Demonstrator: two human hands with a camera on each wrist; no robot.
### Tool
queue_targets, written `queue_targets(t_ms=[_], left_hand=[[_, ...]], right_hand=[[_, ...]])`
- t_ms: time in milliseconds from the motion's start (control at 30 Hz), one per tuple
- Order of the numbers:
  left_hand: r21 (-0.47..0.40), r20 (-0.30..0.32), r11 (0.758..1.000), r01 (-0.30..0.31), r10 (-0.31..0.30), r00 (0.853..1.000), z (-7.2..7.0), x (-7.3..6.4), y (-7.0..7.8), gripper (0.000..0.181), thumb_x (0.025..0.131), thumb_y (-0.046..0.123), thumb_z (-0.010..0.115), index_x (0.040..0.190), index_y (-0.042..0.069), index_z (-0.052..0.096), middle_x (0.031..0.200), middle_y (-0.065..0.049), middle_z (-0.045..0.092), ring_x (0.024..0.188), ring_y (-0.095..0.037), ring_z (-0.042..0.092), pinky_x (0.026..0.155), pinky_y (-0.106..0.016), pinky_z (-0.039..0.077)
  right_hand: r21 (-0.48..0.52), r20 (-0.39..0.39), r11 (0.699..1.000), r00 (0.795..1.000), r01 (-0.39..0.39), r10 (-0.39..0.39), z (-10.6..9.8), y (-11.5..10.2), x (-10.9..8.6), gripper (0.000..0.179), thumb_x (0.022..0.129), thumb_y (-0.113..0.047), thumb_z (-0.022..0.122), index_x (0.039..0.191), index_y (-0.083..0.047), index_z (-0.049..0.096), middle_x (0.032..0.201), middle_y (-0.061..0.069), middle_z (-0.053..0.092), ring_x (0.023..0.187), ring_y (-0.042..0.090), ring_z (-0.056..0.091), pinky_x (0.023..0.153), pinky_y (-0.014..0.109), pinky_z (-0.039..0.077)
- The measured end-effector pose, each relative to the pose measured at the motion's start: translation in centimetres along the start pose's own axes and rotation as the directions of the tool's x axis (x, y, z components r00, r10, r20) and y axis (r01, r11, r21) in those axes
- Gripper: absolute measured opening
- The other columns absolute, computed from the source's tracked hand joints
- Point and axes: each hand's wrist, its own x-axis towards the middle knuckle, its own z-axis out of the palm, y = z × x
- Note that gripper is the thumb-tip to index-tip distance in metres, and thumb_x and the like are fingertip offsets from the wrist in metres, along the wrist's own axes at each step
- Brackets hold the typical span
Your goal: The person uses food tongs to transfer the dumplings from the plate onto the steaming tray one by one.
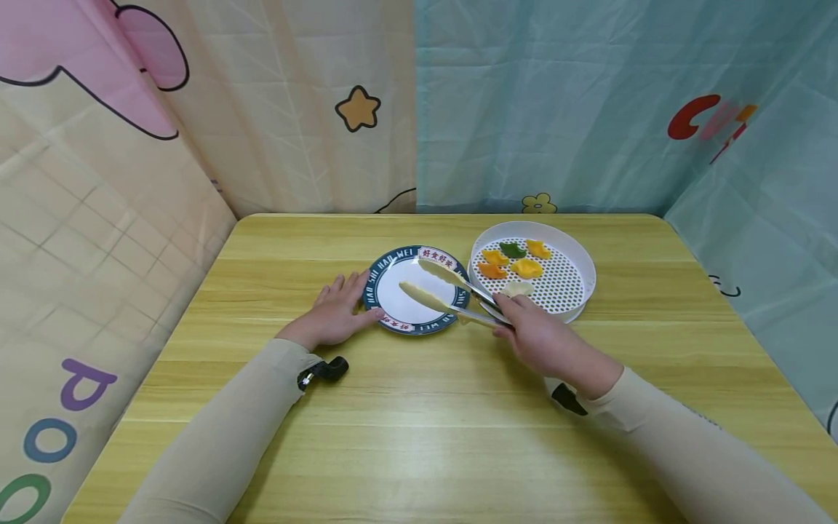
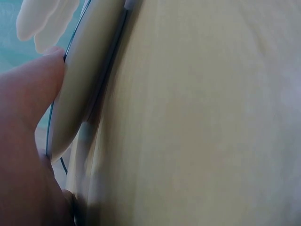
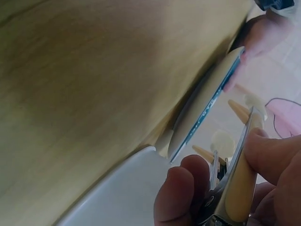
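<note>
My left hand point(image 1: 338, 309) lies at the left edge of a round plate point(image 1: 412, 290) with a dark blue lettered rim. Its fingers are extended, and the thumb touches the rim in the left wrist view. In my right hand point(image 1: 540, 336) I grip a pair of metal tongs point(image 1: 483, 295) with pale tips. The tong arms stand apart above the plate, with nothing between the tips. A white perforated round tray point(image 1: 566, 280) holds several dumpling-like pieces: orange point(image 1: 492, 271), yellow point(image 1: 527, 268), green point(image 1: 513, 250) and white point(image 1: 517, 289).
A small pale lump point(image 1: 466, 319) shows beneath the tongs at the plate's right edge. Plate and tray sit side by side on a wooden table point(image 1: 406, 437). Printed curtains point(image 1: 556, 109) hang behind the far table edge and along both sides.
</note>
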Motion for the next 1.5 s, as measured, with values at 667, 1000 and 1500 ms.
queue_targets(t_ms=[667,1000,1500], left_hand=[[0.003,0.001,1.000,0.004,-0.004,1.000,-0.1,-0.1,-0.1,0.100,0.102,0.072,0.046,0.171,0.020,-0.003,0.178,-0.020,0.004,0.162,-0.050,-0.006,0.130,-0.068,-0.003],[-0.001,0.005,1.000,0.009,-0.009,1.000,-0.1,-0.2,-0.1,0.100,0.101,0.072,0.046,0.171,0.020,-0.003,0.178,-0.019,0.003,0.163,-0.049,-0.006,0.130,-0.067,-0.004],[-0.010,0.012,1.000,0.020,-0.020,1.000,-0.1,-0.1,-0.2,0.099,0.102,0.072,0.046,0.171,0.022,-0.003,0.178,-0.017,0.002,0.163,-0.046,-0.007,0.131,-0.065,-0.004]], right_hand=[[-0.061,0.014,0.996,0.998,0.060,-0.060,1.6,0.3,-0.4,0.055,0.107,-0.022,0.061,0.156,-0.002,0.043,0.137,0.019,0.060,0.113,0.031,0.063,0.103,0.054,0.057],[-0.076,-0.006,0.993,0.996,0.086,-0.087,2.0,0.3,-0.3,0.054,0.105,-0.022,0.066,0.150,0.000,0.048,0.150,0.020,0.056,0.134,0.037,0.059,0.114,0.056,0.049],[-0.116,0.000,0.987,0.993,0.114,-0.115,2.1,0.7,-0.2,0.042,0.098,-0.023,0.076,0.131,-0.004,0.058,0.139,0.017,0.063,0.132,0.036,0.060,0.115,0.055,0.049]])
